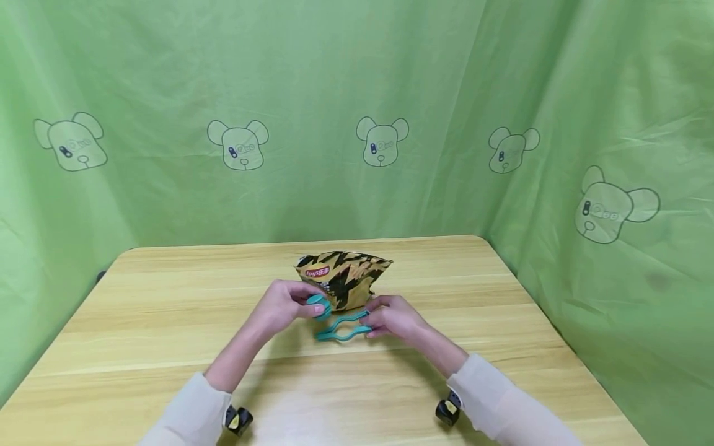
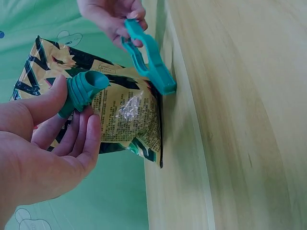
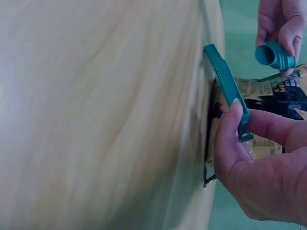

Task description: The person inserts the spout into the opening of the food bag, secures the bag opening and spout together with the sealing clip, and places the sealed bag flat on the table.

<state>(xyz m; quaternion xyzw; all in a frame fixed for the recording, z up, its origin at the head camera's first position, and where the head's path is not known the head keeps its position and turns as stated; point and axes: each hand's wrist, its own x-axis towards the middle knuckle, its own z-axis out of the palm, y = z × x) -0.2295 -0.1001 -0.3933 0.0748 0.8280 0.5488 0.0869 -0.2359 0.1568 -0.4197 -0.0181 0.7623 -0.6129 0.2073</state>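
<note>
A yellow-and-black chip bag [image 1: 344, 277] [image 2: 115, 108] [image 3: 273, 96] lies on the wooden table [image 1: 167, 322]. My left hand [image 1: 290, 305] [image 2: 53, 143] pinches a small teal ribbed cap [image 1: 319, 305] [image 2: 81, 91] [image 3: 274, 55] between thumb and fingers, just in front of the bag. My right hand [image 1: 393, 319] [image 3: 259, 167] grips one end of a long teal bag clip [image 1: 341, 327] [image 2: 148, 57] [image 3: 228, 86], whose other end rests on the table. The clip's two arms stand apart.
Green cloth printed with bear heads [image 1: 382, 141] hangs behind and beside the table. Wrist-worn cameras [image 1: 238, 420] [image 1: 448, 409] sit on both light sleeves. The table's front and sides are bare wood.
</note>
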